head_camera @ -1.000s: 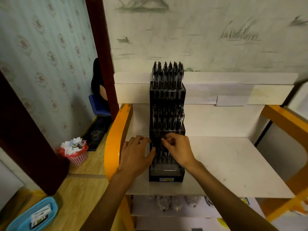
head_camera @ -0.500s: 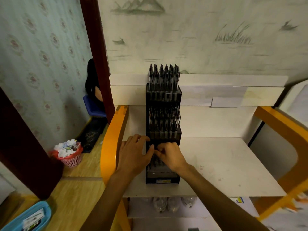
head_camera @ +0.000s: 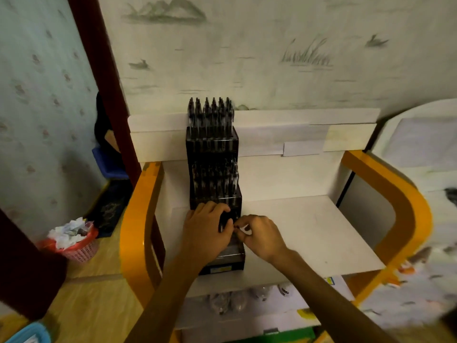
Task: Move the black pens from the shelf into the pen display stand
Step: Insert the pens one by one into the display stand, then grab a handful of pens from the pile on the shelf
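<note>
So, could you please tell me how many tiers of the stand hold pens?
3: top tier, middle tier, and bottom tier, mostly hidden behind both hands.

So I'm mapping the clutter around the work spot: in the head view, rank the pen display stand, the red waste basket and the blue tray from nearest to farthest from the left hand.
1. Pen display stand: the left hand rests on its lowest tier.
2. Red waste basket: on the floor, off to the left.
3. Blue tray: bottom-left corner, farthest.

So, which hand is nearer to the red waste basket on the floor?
Left. The left hand rests on the pen display stand, on the side toward the red waste basket; the right hand is at the stand's far side.
</note>
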A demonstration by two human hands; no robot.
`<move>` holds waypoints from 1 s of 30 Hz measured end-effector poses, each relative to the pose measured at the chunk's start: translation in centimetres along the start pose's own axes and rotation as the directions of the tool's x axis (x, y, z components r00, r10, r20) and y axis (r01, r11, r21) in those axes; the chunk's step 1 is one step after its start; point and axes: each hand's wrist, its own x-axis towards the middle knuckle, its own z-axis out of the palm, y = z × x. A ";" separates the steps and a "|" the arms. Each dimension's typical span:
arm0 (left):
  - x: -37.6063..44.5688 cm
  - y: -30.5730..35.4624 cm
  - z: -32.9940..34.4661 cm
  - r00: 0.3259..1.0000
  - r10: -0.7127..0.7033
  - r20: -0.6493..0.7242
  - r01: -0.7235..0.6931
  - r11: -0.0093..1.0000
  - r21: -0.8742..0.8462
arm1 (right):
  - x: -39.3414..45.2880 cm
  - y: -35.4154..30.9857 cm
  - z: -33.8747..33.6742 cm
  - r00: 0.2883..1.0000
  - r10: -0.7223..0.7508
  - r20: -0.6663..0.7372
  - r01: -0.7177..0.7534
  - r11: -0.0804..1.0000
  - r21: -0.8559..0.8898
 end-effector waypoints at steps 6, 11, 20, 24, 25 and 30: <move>1.0 6.4 2.8 0.993 0.084 0.080 -0.079 0.995 -0.058 | -4.2 5.9 -5.8 0.988 0.082 -0.131 -0.092 0.993 -0.074; 1.0 14.9 5.4 0.984 0.157 0.089 -0.148 0.984 -0.099 | -9.7 12.0 -11.4 0.971 0.167 -0.170 -0.186 0.977 -0.103; -0.5 33.2 11.5 0.949 0.294 0.111 -0.276 0.949 -0.152 | -21.4 24.4 -22.2 0.933 0.248 -0.260 -0.286 0.951 -0.118; -1.0 41.5 14.5 0.931 0.340 0.131 -0.318 0.934 -0.160 | -25.9 30.4 -27.1 0.921 0.270 -0.281 -0.312 0.943 -0.116; -1.0 43.4 15.2 0.928 0.345 0.138 -0.324 0.933 -0.154 | -26.8 31.9 -28.1 0.917 0.280 -0.284 -0.321 0.941 -0.107; 0.0 51.0 19.3 0.917 0.344 0.203 -0.319 0.937 -0.144 | -30.1 39.1 -32.2 0.896 0.328 -0.299 -0.380 0.915 -0.134</move>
